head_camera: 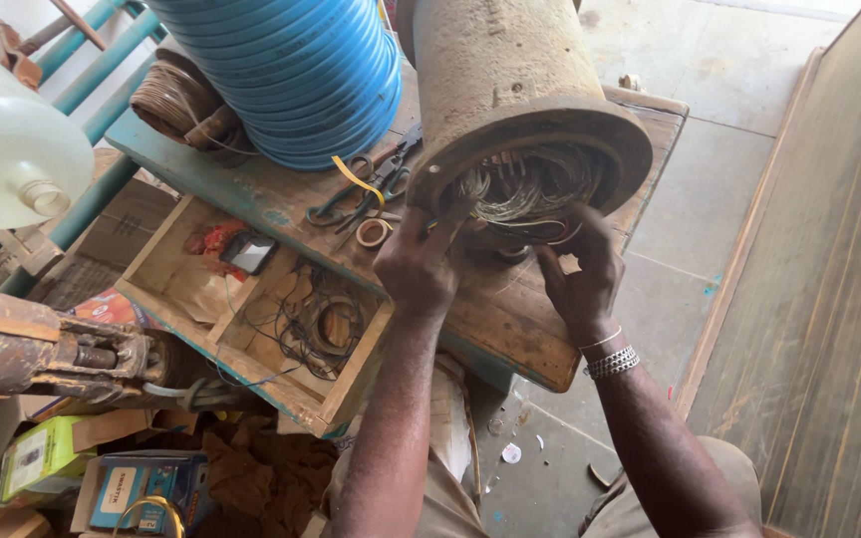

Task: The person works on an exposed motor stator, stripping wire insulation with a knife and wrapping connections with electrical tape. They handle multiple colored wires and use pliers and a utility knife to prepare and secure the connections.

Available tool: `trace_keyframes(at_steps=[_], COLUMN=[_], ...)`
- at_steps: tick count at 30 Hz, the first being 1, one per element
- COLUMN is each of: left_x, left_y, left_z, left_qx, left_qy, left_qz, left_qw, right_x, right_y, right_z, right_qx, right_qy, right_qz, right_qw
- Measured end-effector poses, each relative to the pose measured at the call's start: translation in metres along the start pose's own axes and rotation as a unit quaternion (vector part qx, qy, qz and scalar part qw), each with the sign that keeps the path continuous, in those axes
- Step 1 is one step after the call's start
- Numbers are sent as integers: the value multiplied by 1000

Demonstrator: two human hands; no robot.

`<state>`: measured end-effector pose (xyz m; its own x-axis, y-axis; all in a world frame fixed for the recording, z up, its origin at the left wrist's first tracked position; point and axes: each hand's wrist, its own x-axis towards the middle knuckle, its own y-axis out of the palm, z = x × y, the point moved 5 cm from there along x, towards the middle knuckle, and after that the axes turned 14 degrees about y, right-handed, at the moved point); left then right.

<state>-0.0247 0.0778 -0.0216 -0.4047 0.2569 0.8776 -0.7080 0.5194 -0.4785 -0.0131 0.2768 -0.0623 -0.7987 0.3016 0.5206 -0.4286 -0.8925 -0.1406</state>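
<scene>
Two hands (416, 267) (580, 274) (one motor casing (510, 80))

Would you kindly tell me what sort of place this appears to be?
Probably a motor repair workshop: a rusty motor housing with wire windings, pliers on a worn wooden bench, and a drawer of wire scraps.

Blue hose coil (301, 75) beside scissors (361, 189), above wooden drawer (166, 244)

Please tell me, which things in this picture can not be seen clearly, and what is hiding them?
Head view only:
- Left hand: fingertips hidden against the wire bundle, so its grip is unclear.
- Right hand: fingertips hidden in the wires at the cylinder's flange.
- Cylinder interior: too dark and tangled to make out.
- Blue hose coil: cut off by the top edge.
- Scissors: blades partly under yellow tape.
</scene>
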Motion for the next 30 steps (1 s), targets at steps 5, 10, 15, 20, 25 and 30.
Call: trace_keyframes(at_steps=[5, 10, 15, 20, 25, 30], left_x=[0, 0, -2, -2, 1, 4], left_y=[0, 2, 3, 6, 7, 8], left_z=[-1, 1, 3, 4, 0, 2], left_qx=[-3, 3, 11, 26, 16, 2], left_qy=[-5, 7, 5, 6, 4, -7], left_qz=[-7, 3, 6, 12, -2, 15], left_qw=[1000, 1000, 1000, 1000, 1000, 1000], right_x=[1, 3, 5, 6, 8, 18], right_y=[-2, 0, 1, 3, 3, 3], right_z=[-3, -9, -12, -12, -7, -3], right_qx=[-82, -105, -119, -97, -102, -200], right_qy=[-16, -25, -16, 12, 1, -16], right_qz=[2, 1, 11, 24, 11, -18], right_qw=[997, 994, 993, 995, 995, 980])
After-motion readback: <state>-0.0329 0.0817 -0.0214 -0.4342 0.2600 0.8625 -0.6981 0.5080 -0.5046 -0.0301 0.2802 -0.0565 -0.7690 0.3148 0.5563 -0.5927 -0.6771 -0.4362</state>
